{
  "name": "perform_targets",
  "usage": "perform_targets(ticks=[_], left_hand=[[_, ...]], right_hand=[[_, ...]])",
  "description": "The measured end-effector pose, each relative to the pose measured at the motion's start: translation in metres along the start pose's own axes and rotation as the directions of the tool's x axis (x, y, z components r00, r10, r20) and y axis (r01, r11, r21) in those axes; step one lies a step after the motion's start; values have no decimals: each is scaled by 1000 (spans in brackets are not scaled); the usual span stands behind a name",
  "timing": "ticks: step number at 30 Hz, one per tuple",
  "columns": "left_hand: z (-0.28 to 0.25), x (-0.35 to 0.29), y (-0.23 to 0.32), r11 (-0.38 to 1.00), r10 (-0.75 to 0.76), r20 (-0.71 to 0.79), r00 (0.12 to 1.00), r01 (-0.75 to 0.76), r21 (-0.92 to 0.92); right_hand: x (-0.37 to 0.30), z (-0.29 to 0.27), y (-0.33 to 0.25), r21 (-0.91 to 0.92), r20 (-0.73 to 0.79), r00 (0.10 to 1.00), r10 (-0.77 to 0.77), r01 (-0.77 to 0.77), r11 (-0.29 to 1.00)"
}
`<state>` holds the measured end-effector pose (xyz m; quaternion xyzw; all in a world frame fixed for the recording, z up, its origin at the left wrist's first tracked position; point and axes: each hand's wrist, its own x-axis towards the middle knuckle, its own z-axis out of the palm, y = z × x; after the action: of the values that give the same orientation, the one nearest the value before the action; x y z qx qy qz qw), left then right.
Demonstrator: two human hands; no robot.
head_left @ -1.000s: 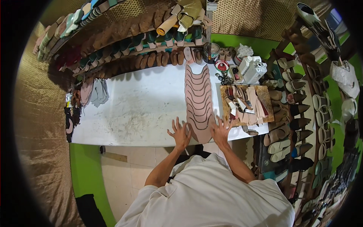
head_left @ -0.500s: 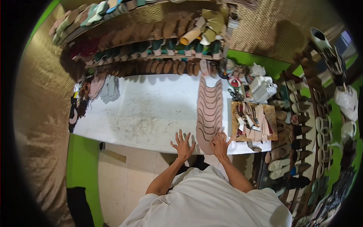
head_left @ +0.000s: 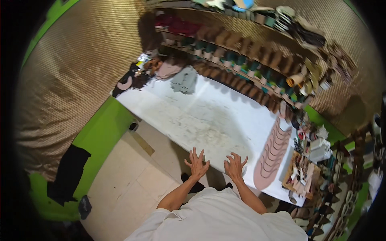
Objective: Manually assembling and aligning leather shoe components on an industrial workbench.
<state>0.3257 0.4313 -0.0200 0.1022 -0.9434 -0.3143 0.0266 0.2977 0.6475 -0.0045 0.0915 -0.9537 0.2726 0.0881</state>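
My left hand [head_left: 197,164] is held at the near edge of the white table [head_left: 237,106], partly past it, with fingers spread and nothing in them. A short way to its right, my right hand [head_left: 235,165] also has its fingers apart and holds nothing. Its fingertips lie over the table's near edge; whether they touch the top I cannot tell. Right of that hand runs a long row of overlapping flat pink pieces [head_left: 264,176] with curved dark edges. The row stretches from the near edge toward the back, and neither hand touches it.
A board [head_left: 287,176] piled with scraps stands right of the row. Grey pieces [head_left: 185,82] lie at the table's far left. Shelves of shoe lasts [head_left: 241,42] line the back; shoe racks [head_left: 348,193] stand at the right. Black cloth [head_left: 68,174] hangs at the left.
The view has swung left, so the table now slants across it. My right hand has left the near end of the pink row and moved left along the edge. Both hands remain open.
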Motion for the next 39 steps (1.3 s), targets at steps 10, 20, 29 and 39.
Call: perform_targets(ticks=[10, 20, 29, 39], left_hand=[[-139, 51, -150, 988, -150, -69, 986, 151, 15], [-215, 97, -256, 961, -270, -166, 948, 275, 4], [-270, 188, -301, 970, -240, -182, 954, 245, 3], [-342, 284, -359, 974, -194, -116, 974, 205, 93]], right_hand=[[67, 112, -161, 91, 15, 992, -128, 126, 988], [135, 179, -238, 30, 55, 987, -150, 148, 988], [276, 234, -286, 42, 1, 990, -143, 142, 989], [461, 306, -342, 32, -143, 980, -136, 141, 989]])
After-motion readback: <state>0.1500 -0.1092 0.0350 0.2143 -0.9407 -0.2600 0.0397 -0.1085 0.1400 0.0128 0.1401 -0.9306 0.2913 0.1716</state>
